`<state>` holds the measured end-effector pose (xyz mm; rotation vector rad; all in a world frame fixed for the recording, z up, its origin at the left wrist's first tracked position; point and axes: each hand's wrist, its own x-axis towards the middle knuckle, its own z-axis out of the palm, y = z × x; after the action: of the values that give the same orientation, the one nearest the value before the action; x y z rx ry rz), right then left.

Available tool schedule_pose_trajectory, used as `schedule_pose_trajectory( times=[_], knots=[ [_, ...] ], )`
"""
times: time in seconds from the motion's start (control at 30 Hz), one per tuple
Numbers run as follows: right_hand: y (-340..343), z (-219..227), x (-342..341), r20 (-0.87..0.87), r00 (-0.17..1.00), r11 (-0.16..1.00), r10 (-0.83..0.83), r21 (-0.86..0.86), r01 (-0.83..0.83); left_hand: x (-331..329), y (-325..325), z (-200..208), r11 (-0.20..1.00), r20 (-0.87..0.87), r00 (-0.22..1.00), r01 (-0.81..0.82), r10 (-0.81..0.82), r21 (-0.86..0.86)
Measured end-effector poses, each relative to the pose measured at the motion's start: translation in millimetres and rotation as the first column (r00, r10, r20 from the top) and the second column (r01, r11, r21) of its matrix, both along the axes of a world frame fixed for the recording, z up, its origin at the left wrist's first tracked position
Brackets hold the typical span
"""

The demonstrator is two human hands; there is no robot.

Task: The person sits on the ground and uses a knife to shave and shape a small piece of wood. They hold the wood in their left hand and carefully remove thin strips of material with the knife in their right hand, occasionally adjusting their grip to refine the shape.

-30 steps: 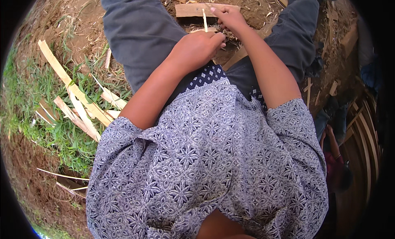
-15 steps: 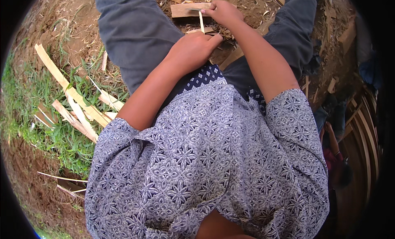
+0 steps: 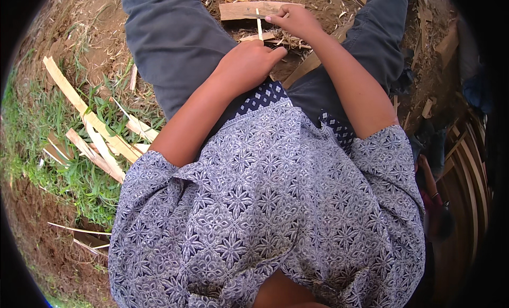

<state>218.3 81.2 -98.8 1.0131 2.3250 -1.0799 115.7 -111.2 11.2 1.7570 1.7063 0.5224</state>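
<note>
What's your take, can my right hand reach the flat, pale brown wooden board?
Probably yes: the right hand appears at the right end of the board, with nothing visibly blocking it, though its grip holds a thin grey blade.

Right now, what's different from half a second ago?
The right hand moved a little right and down the picture, so its thin blade now crosses the pale stick below the tip. Nothing seems let go. The left hand still holds the stick; the wooden board stayed put.
</note>
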Motion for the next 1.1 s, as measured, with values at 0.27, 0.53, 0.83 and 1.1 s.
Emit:
schedule_pose_trajectory(
  times=[0.27, 0.53, 0.83, 1.1],
  knots=[
    [5, 9, -23, 0.046, 0.996, 0.986, 0.083, 0.143, -0.088, 2, -1, -6, 0.996, -0.060, 0.996, 0.059, -0.063, -0.065],
    [-4, -7, -25, 0.056, 0.997, 0.991, -0.061, 0.123, 0.053, 1, -5, -6, 0.998, -0.048, 0.997, 0.055, -0.057, -0.034],
    [6, 3, 16, 0.014, 0.873, 0.805, -0.487, -0.380, 0.455, 0, -1, 0, 0.997, 0.094, 0.992, -0.078, 0.081, -0.029],
    [-8, 18, 26, -0.089, 0.976, 0.929, -0.200, -0.334, 0.160, -1, -1, -3, 0.997, 0.143, 0.987, -0.075, 0.070, 0.034]
  ],
)
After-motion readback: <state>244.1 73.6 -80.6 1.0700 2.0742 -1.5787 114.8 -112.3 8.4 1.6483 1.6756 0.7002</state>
